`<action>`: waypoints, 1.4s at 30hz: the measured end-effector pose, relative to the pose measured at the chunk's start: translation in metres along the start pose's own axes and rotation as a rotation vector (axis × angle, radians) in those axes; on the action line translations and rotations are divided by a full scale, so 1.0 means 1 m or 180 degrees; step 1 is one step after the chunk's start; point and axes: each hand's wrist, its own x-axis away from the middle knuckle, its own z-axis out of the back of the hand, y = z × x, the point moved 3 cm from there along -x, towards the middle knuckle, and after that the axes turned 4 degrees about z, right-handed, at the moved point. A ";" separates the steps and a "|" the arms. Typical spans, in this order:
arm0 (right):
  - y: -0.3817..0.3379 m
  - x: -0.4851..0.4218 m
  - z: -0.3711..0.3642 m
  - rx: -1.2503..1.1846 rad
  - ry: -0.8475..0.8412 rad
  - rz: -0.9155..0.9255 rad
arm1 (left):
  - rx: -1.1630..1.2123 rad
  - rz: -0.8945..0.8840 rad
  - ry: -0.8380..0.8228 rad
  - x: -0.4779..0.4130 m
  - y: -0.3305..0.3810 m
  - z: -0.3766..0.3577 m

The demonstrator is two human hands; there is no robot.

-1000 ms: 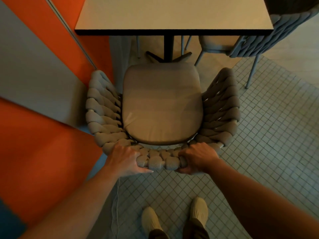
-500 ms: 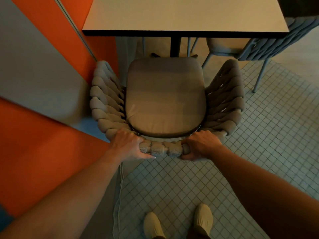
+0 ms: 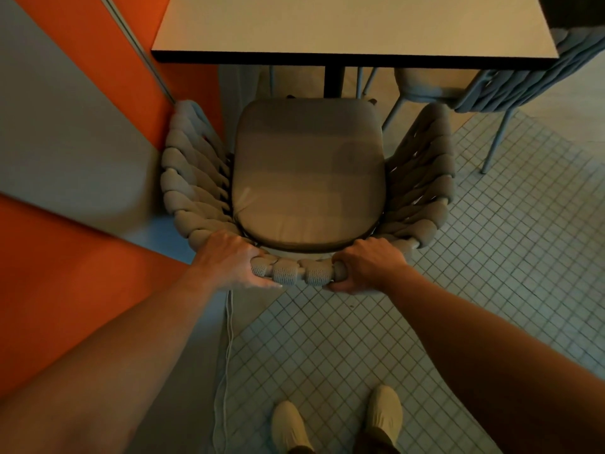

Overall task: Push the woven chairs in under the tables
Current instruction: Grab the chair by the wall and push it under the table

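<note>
Woven chair (image 3: pixel 307 178) upright, facing table (image 3: pixel 353 24).

Orange wall (image 3: pixel 65 290), tiled floor (image 3: pixel 523 257), thin white cable (image 3: pixel 230 339)

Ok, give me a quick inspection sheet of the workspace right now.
Surface: tiled floor; pale table with a dark edge.
Job's things: chair, seat whole in view, short of the table edge.
Clutter: nothing seen.
Hands: left hand and right hand both grip the chair's back rim.
Cables: thin white cord on the floor by the wall, below the left hand.
Surroundings: orange and grey wall close by the chair's left side; second chair at the table's right corner.
</note>
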 end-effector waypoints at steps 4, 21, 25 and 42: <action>0.000 0.002 -0.001 -0.0020 0.0036 -0.0013 | 0.0078 -0.0008 -0.0043 0.005 0.004 0.003; 0.000 0.000 0.002 0.0176 0.0087 -0.0004 | 0.0152 -0.0060 -0.0036 0.000 0.000 -0.001; -0.002 0.004 0.000 0.0093 0.0139 -0.0022 | 0.0283 -0.0085 -0.0052 0.002 0.000 -0.004; -0.043 0.116 0.079 -0.0499 0.0326 -0.0489 | 0.0828 0.0170 -0.0438 0.097 0.059 0.098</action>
